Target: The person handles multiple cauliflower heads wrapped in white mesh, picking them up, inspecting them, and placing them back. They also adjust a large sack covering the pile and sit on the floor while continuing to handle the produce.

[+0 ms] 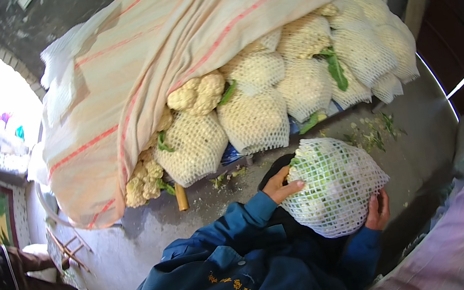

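A large cauliflower in a white foam net sleeve is held in front of my body, with green showing through the mesh. My left hand grips its upper left side, thumb on the net. On its lower right side rests my right hand, the fingers partly hidden behind the sleeve. Beyond it lies a heap of cauliflowers, many in the same netting, such as the netted cauliflower at the near edge. A bare cauliflower sits among them. A striped cloth covers much of the heap.
Leaf scraps lie on the grey floor. A wooden post stands under the heap's near edge. At the lower right is a pinkish sack. A person's legs and a wooden stool are at the left.
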